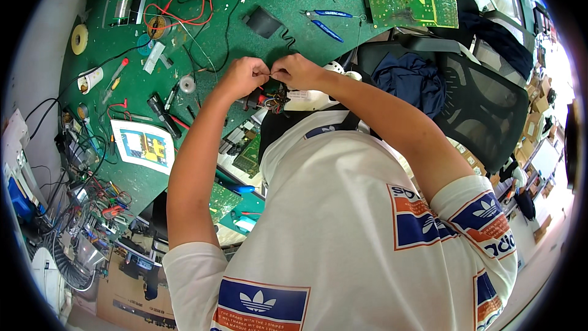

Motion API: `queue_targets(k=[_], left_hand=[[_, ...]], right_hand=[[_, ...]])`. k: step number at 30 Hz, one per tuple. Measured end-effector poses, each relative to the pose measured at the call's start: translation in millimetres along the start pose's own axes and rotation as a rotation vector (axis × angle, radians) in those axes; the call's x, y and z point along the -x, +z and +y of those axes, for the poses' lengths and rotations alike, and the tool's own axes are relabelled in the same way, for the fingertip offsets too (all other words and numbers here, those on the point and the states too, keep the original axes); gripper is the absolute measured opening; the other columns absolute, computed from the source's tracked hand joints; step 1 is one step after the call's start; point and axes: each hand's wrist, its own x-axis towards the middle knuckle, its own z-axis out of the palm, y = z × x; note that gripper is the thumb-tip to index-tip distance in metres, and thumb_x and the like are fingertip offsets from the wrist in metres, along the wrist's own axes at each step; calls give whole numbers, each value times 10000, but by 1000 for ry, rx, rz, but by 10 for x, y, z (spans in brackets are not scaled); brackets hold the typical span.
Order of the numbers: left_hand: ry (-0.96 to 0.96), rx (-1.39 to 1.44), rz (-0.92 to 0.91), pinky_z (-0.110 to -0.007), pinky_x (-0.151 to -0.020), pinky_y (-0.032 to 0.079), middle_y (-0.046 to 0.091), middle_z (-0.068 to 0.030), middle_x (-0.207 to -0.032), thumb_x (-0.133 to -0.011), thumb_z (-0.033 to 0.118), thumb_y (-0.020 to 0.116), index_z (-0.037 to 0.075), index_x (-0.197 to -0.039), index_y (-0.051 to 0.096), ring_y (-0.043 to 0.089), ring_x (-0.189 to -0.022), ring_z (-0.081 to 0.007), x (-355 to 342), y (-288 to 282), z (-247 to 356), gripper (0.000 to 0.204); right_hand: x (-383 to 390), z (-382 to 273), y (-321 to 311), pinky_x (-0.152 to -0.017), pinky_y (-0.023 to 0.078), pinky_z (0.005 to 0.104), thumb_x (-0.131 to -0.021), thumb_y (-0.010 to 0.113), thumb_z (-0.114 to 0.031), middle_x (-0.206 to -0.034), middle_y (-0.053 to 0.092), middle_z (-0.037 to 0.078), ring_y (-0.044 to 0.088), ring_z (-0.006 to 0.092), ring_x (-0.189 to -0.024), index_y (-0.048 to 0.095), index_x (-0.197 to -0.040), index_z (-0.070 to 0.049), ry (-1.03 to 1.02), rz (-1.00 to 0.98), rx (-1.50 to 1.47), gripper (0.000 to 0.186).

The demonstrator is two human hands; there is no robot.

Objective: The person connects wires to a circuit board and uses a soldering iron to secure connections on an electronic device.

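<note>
My left hand (pixel 245 76) and my right hand (pixel 294 72) meet above the green bench edge, fingers pinched close together on something thin and small that I cannot make out. Just below them lie a white housing (pixel 312 100) with a pale labelled part and a bundle of coloured wires (pixel 277 103). A dark block (pixel 262 22) with a coiled black cord is beyond my hands, and blue-handled cutters (pixel 327 30) lie to its right.
A large circuit board (pixel 404 0) lies at the back right, beside a chair (pixel 478 110) holding dark clothing (pixel 404 86). Red test leads (pixel 184 12), tools, a printed sheet (pixel 141 144) and tangled cables (pixel 79 220) cover the bench's left side.
</note>
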Motion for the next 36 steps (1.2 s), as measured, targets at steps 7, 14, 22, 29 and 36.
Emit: queue_targets(k=[7,14,22,29,36], left_hand=[[0,0,16,-316,-625,518,701,-123,-752,-753,43,722,1,-856,700,676,-669,-190,26,3,63,113],[1,-89,5,-315,-631,528,704,-127,-758,-747,57,733,-3,-842,698,685,-680,-193,55,-31,243,118],[4,-14,-13,-305,-629,525,705,-118,-763,-760,64,724,-6,-842,695,679,-681,-176,20,-8,157,112],[61,1,-71,-303,-627,514,700,-105,-763,-779,57,708,1,-865,690,659,-676,-152,-26,-27,22,105],[95,-8,-103,-302,-614,486,675,-86,-730,-802,85,671,2,-842,668,622,-655,-143,-34,-64,8,91]], right_hand=[[-18,1,-35,-671,510,380,-881,616,-180,-798,668,168,665,272,-714,681,-971,-19,126,-91,-81,195],[-44,27,-48,-659,510,367,-874,613,-188,-786,673,157,665,245,-698,684,-989,-23,185,-150,-118,213],[-48,32,-99,-654,512,328,-860,582,-161,-803,690,100,650,179,-698,686,-993,-26,188,-190,-173,216],[-81,86,-86,-677,502,292,-873,567,-162,-848,689,52,624,141,-736,681,-989,-32,192,-249,-218,209],[-127,52,-170,-706,481,296,-868,610,-197,-824,677,45,600,128,-751,690,-971,-32,176,-309,-210,211]])
